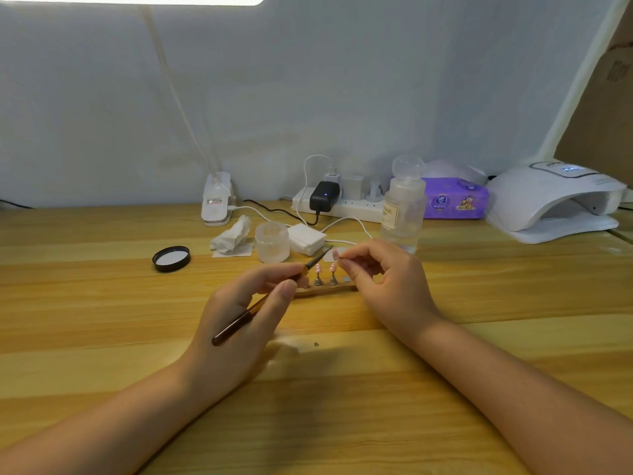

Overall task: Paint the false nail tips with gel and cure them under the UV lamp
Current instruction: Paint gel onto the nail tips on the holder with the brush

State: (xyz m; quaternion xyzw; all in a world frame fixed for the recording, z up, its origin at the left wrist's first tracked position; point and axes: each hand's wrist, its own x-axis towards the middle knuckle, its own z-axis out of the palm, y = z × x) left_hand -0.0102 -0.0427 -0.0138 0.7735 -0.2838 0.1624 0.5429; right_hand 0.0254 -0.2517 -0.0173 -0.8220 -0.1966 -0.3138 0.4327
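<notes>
Painting | left hand (239,303) grips brush (274,296) | right hand (383,275) pinches nail tip (336,254), lifted for brush access

Wooden table (102,337), black lid (171,258)

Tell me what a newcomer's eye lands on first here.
At centre, the left hand holds a thin dark-handled brush up to a small pink nail tip pinched by the right hand, above a wooden stand. A white domed UV lamp sits far right on the table.
</notes>
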